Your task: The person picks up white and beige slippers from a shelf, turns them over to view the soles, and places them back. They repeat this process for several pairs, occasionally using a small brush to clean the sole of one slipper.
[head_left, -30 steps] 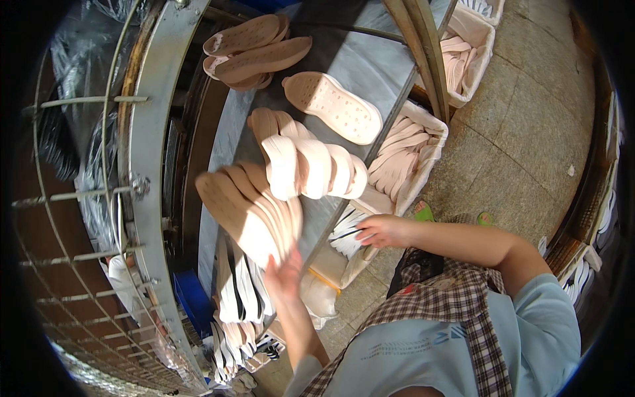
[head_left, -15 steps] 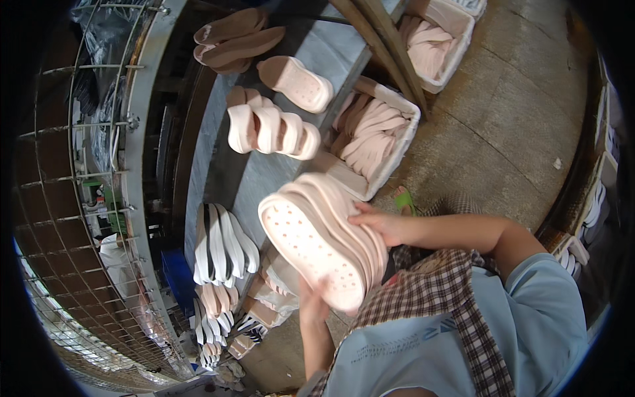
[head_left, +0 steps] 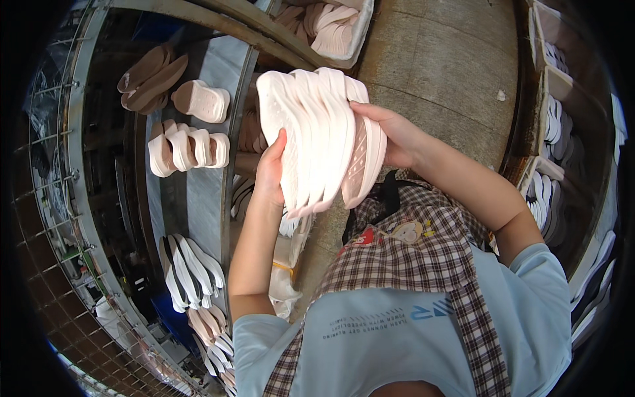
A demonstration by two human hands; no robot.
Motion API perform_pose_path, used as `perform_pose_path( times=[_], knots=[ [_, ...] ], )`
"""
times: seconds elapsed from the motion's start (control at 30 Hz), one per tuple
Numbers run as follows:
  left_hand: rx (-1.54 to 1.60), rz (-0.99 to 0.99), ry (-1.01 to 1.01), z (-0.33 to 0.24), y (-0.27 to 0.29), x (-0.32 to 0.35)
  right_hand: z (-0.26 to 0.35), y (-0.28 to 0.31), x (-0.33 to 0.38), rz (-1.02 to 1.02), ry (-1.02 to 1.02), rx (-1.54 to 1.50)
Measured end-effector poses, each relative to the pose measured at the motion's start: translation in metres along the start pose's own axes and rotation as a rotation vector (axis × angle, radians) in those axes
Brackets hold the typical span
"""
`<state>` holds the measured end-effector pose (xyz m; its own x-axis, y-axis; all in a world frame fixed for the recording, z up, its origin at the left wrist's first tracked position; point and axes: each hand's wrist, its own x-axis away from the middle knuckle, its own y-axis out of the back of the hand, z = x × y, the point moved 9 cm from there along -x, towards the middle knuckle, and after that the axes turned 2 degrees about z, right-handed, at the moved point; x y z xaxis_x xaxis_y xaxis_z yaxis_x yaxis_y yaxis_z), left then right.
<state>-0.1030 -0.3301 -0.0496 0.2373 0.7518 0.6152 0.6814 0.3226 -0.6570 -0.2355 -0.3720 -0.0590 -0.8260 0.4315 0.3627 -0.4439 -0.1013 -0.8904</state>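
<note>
A stack of pale pink shoe soles (head_left: 314, 139), several nested side by side, is held up in front of my apron between both hands. My left hand (head_left: 272, 173) presses the near side of the stack, its thumb on the outermost sole. On the opposite side my right hand (head_left: 390, 135) clasps the last sole, its thumb along the top edge. A gap opens between the last sole and the others, showing a patterned underside. On the grey bench to the left stand a row of pink soles (head_left: 188, 147) and one lying sole (head_left: 202, 101).
Brown soles (head_left: 151, 78) lie at the bench's far end, white and black soles (head_left: 190, 271) nearer. A crate of pink soles (head_left: 334, 30) stands ahead. Racks with white soles (head_left: 544, 198) line the right, and a wire mesh (head_left: 56, 218) the left.
The stack has been lifted and turned from lying faces-up to edges-up, and its last sole now stands apart. My view and body have turned rightward, so the bench sits farther left.
</note>
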Motion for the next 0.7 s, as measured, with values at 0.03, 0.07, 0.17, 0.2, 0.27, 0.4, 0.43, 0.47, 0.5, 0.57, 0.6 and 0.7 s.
perform_pose_path(
  times=[0.03, 0.07, 0.17, 0.2, 0.27, 0.4, 0.43, 0.47, 0.5, 0.57, 0.6, 0.7],
  knots=[
    [0.017, 0.016, 0.045, 0.005, -0.006, -0.005, 0.001, 0.005, 0.004, -0.048, 0.01, 0.058],
    [0.055, 0.083, 0.092, 0.011, -0.016, -0.01, 0.001, 0.01, 0.009, -0.081, -0.025, 0.058],
    [0.034, 0.078, 0.133, 0.018, -0.02, -0.023, -0.004, 0.024, 0.017, -0.208, -0.124, 0.065],
    [0.032, 0.09, 0.149, 0.02, -0.021, -0.025, -0.005, 0.024, 0.019, -0.184, -0.133, 0.051],
    [0.049, 0.104, 0.18, 0.022, -0.021, -0.029, -0.006, 0.029, 0.02, -0.204, -0.143, 0.062],
    [0.09, 0.078, 0.204, 0.024, -0.013, -0.032, -0.011, 0.035, 0.017, -0.207, -0.167, 0.045],
    [0.093, 0.068, 0.205, 0.025, -0.011, -0.033, -0.012, 0.036, 0.016, -0.211, -0.176, 0.045],
    [0.111, 0.069, 0.216, 0.026, -0.01, -0.033, -0.013, 0.038, 0.016, -0.232, -0.183, 0.048],
    [0.121, 0.073, 0.223, 0.026, -0.01, -0.034, -0.014, 0.037, 0.015, -0.218, -0.187, 0.045],
    [0.146, 0.086, 0.233, 0.028, -0.011, -0.033, -0.014, 0.038, 0.016, -0.226, -0.192, 0.047],
    [0.161, 0.095, 0.237, 0.028, -0.012, -0.032, -0.014, 0.037, 0.016, -0.222, -0.187, 0.048],
    [0.116, 0.06, 0.197, 0.029, -0.007, -0.028, -0.009, 0.029, 0.017, -0.19, -0.125, 0.075]
  ],
)
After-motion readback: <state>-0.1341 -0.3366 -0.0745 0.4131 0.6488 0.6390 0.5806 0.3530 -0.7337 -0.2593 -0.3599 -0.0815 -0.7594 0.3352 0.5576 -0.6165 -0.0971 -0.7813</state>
